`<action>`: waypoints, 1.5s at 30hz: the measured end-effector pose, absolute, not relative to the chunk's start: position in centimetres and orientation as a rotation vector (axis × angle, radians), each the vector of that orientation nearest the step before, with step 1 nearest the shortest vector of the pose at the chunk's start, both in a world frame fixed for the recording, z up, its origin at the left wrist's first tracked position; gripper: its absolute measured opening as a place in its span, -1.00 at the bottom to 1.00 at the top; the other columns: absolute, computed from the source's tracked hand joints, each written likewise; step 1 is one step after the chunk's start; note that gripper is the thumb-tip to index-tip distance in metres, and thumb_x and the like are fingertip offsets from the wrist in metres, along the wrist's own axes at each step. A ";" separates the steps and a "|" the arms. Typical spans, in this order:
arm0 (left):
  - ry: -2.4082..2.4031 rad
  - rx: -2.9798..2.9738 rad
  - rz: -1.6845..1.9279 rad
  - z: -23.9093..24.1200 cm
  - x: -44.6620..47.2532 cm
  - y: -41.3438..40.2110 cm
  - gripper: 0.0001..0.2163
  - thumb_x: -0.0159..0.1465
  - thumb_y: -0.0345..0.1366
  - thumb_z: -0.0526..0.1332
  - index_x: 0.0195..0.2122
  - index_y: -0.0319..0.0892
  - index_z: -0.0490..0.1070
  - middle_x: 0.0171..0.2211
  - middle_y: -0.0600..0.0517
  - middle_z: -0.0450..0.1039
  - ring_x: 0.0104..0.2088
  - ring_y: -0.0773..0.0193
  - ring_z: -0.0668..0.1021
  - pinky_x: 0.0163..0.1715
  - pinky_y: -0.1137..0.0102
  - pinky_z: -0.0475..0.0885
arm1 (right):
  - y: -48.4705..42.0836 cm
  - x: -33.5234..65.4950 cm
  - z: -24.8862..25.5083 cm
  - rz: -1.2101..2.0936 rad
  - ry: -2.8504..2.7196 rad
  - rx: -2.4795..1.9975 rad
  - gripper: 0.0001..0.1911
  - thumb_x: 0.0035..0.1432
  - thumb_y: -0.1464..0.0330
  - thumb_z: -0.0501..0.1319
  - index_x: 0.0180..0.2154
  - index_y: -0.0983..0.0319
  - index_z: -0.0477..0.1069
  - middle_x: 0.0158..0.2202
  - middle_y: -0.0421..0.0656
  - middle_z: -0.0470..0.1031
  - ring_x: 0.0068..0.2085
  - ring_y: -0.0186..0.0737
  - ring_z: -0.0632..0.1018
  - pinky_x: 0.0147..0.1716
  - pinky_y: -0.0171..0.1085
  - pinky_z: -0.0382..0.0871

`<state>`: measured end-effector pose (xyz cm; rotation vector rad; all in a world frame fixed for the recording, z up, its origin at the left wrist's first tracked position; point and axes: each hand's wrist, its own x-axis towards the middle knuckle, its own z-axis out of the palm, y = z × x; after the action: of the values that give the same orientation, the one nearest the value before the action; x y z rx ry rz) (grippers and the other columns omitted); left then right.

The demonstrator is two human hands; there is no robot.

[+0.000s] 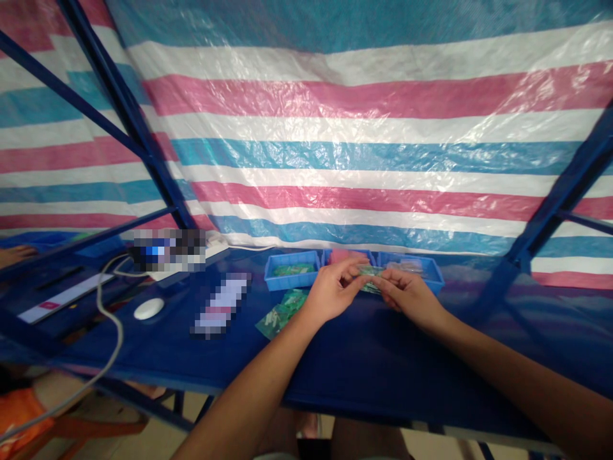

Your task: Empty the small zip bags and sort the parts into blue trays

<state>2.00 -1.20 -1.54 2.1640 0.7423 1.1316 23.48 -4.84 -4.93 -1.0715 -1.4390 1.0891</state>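
Both my hands meet over the blue table, in front of the bins. My left hand pinches the left side of a small clear plastic bag with something green in it. The bag's other side is pinched by my right hand. Below my left wrist, greenish clear bags with small pale pieces lie in a loose pile on the table. Behind my hands stand a blue bin with green contents, a middle bin with pink pieces, and a right bin with clear packets. My hands partly cover the bins.
On the blue table to the left lie a white oval object, a blurred-out flat item and a power strip with a pale cable. A striped plastic sheet hangs behind. Another person's hand shows far left.
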 end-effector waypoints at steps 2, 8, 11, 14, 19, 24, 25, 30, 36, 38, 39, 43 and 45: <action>0.740 2.199 1.141 -1.5 1.9 -1.3 -0.55 0.43 -0.12 0.30 0.29 -0.13 0.45 -0.22 -0.01 0.64 -0.41 0.32 0.57 -0.40 0.45 0.48 | -4.7 23.5 -5.0 1.147 -1.392 -1.025 -0.51 0.21 -0.09 0.40 -0.39 0.18 0.41 -0.59 -0.32 0.30 -0.60 -0.41 0.22 -0.61 -0.34 0.03; 0.540 2.558 1.274 -1.4 1.5 -1.4 -0.59 0.31 -0.26 0.42 0.19 0.00 0.53 0.28 -0.13 0.44 0.28 -0.01 0.49 0.29 0.06 0.45 | -4.6 23.5 -5.0 1.385 -1.141 -0.876 -0.49 0.20 0.01 0.45 -0.47 0.17 0.28 -0.62 -0.36 0.14 -0.62 -0.45 0.06 -0.64 -0.34 -0.12; 0.542 2.605 1.310 -1.5 1.5 -1.2 -0.74 0.39 -0.36 0.31 0.09 -0.01 0.58 0.27 -0.11 0.45 0.29 0.03 0.49 0.34 0.03 0.39 | -4.8 23.3 -4.8 1.488 -1.104 -0.849 -0.46 0.21 0.04 0.45 -0.51 0.18 0.23 -0.63 -0.38 0.10 -0.62 -0.45 0.05 -0.65 -0.35 -0.14; 0.521 2.594 1.305 -1.4 1.5 -1.1 -0.79 0.44 -0.35 0.27 0.05 -0.07 0.59 0.15 -0.11 0.56 0.21 0.07 0.55 0.30 0.10 0.43 | -5.1 23.0 -4.5 1.425 -1.145 -0.897 -0.53 0.22 0.02 0.43 -0.43 0.18 0.32 -0.61 -0.36 0.18 -0.63 -0.45 0.11 -0.66 -0.37 -0.12; 0.589 2.502 1.284 -1.3 1.6 -1.2 -0.81 0.47 -0.29 0.25 0.04 -0.12 0.59 0.02 -0.09 0.65 0.10 0.10 0.62 0.21 0.18 0.48 | -5.7 22.9 -3.9 0.967 -1.320 -1.044 -0.56 0.30 -0.07 0.31 0.00 0.09 0.52 -0.40 -0.23 0.44 -0.53 -0.30 0.37 -0.64 -0.32 0.22; 0.693 2.343 1.206 -1.7 1.9 -1.2 -0.80 0.46 -0.20 0.26 -0.01 -0.15 0.61 -0.09 -0.05 0.69 -0.13 0.17 0.69 -0.07 0.33 0.57 | -5.8 22.8 -3.8 0.609 -1.520 -0.966 -0.75 0.23 0.05 0.43 -0.19 0.06 0.66 -0.10 -0.07 0.57 -0.12 -0.02 0.57 -0.21 -0.12 0.52; 0.686 2.317 1.187 -1.8 2.0 -1.2 -0.80 0.46 -0.20 0.26 -0.02 -0.15 0.61 -0.10 -0.04 0.69 -0.15 0.19 0.69 -0.11 0.35 0.57 | -5.8 22.8 -3.8 0.648 -1.508 -0.965 -0.74 0.23 0.05 0.43 -0.19 0.06 0.66 -0.14 -0.08 0.59 -0.16 -0.02 0.58 -0.21 -0.10 0.52; 0.657 2.280 1.180 -1.9 2.1 -1.5 -0.68 0.44 -0.18 0.29 0.17 -0.11 0.49 0.05 -0.08 0.63 -0.08 0.17 0.68 -0.14 0.34 0.58 | -5.5 22.8 -3.8 0.902 -1.390 -0.982 -0.65 0.16 0.03 0.47 -0.16 0.12 0.61 -0.26 -0.12 0.63 -0.39 -0.17 0.55 -0.34 -0.14 0.48; 0.541 2.505 1.246 -1.7 2.0 -1.7 -0.60 0.31 -0.23 0.43 0.17 -0.06 0.52 0.22 -0.15 0.49 0.27 0.01 0.52 0.30 0.10 0.45 | -5.1 23.3 -4.4 1.029 -1.215 -0.913 -0.46 0.15 0.07 0.49 0.10 0.09 0.49 -0.44 -0.28 0.52 -0.45 -0.25 0.49 -0.41 -0.25 0.41; 0.498 2.538 1.247 -1.8 2.0 -1.5 -0.71 0.38 -0.28 0.36 0.12 -0.07 0.56 0.16 -0.11 0.54 0.23 0.07 0.55 0.32 0.12 0.44 | -5.0 23.4 -4.6 1.084 -1.181 -0.923 -0.56 0.13 0.07 0.51 -0.05 0.14 0.56 -0.40 -0.23 0.55 -0.45 -0.28 0.49 -0.44 -0.28 0.38; 0.489 2.543 1.248 -1.8 2.0 -1.4 -0.76 0.42 -0.30 0.31 0.10 -0.08 0.56 0.12 -0.10 0.57 0.21 0.09 0.57 0.30 0.14 0.45 | -5.0 23.3 -4.7 1.112 -1.173 -0.930 -0.61 0.13 0.07 0.51 -0.12 0.16 0.58 -0.39 -0.20 0.56 -0.44 -0.28 0.49 -0.45 -0.29 0.38; 0.555 2.499 1.275 -1.6 1.8 -1.3 -0.80 0.47 -0.29 0.25 0.06 -0.12 0.57 0.02 -0.08 0.64 0.11 0.11 0.62 0.21 0.19 0.50 | -5.2 23.0 -4.6 1.230 -1.192 -0.899 -0.62 0.22 0.01 0.43 -0.17 0.18 0.62 -0.31 -0.12 0.60 -0.33 -0.21 0.57 -0.42 -0.27 0.44; 0.637 2.438 1.295 -1.5 1.8 -1.3 -0.81 0.47 -0.25 0.25 0.03 -0.13 0.59 -0.02 -0.07 0.66 0.01 0.13 0.66 0.11 0.23 0.56 | -5.3 22.9 -4.5 1.228 -1.254 -0.898 -0.61 0.23 -0.01 0.41 -0.18 0.17 0.62 -0.28 -0.11 0.61 -0.34 -0.20 0.58 -0.43 -0.27 0.44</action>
<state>1.82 -1.30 -1.53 2.4382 0.6372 1.2946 22.89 -5.29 -4.50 -0.8983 -1.2545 1.2282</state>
